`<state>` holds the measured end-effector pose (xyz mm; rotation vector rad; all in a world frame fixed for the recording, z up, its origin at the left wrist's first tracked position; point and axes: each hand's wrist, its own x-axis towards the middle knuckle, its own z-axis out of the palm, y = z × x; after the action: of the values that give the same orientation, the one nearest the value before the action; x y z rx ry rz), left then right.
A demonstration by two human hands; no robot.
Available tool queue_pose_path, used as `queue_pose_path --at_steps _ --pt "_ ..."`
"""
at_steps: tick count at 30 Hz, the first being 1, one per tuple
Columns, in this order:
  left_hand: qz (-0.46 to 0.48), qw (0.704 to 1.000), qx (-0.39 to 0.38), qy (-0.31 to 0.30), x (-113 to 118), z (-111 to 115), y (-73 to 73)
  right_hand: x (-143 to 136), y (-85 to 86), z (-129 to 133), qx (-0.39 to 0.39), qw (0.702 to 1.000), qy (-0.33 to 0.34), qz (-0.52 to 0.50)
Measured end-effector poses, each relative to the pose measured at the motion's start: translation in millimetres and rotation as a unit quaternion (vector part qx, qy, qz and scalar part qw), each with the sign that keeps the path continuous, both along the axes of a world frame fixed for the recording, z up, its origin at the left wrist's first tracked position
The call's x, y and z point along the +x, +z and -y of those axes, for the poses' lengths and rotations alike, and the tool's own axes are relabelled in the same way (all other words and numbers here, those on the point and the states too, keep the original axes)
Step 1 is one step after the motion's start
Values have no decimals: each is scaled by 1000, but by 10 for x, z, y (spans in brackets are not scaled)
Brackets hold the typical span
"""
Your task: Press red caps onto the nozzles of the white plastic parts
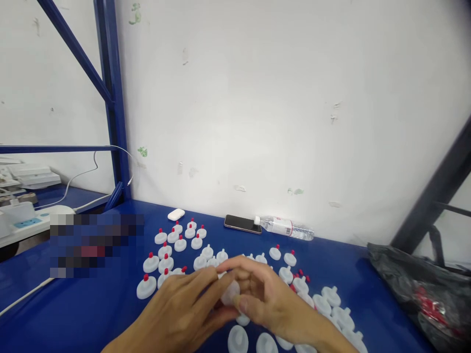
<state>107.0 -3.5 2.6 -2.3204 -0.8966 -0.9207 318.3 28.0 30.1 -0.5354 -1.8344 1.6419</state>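
Observation:
In the middle of the head view, my left hand [184,301] and my right hand [270,294] come together around a white plastic nozzle lid [230,293]. The fingers of both are closed on it, and much of the lid is hidden behind them. Around my hands lie several more white lids: some with red tips [146,286] at the left, others with bare spouts [343,317] at the right. A few lie upside down, such as the lid [238,339] just below my hands. Small loose red caps [300,273] are scattered to the right.
A phone [243,224], a clear bottle [285,227] and a small white case [176,214] rest near the wall on the blue table [110,304]. At right sits a black bag [415,289] with red pieces. A power strip [33,220] and cables are at left.

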Motion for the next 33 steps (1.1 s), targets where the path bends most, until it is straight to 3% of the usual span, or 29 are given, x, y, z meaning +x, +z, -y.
queue_pose_path --at_steps 3,9,16,19,22,33 --pt "25 997 -36 58 -23 -29 -37 134 118 -131 91 988 -116 35" --pt "-11 984 -156 91 -9 -59 5 588 264 -497 222 909 -324 140" --pt "-79 967 -209 126 19 -78 -23 900 2 -836 282 797 -447 290" --pt "-116 960 -220 125 15 -100 -43 960 -130 -911 304 762 -469 327" --pt "-125 953 -240 136 27 -97 -16 999 -198 -952 321 748 -463 352" --pt "-116 957 -228 138 21 -60 -90 1050 -318 -1031 333 743 -409 412"
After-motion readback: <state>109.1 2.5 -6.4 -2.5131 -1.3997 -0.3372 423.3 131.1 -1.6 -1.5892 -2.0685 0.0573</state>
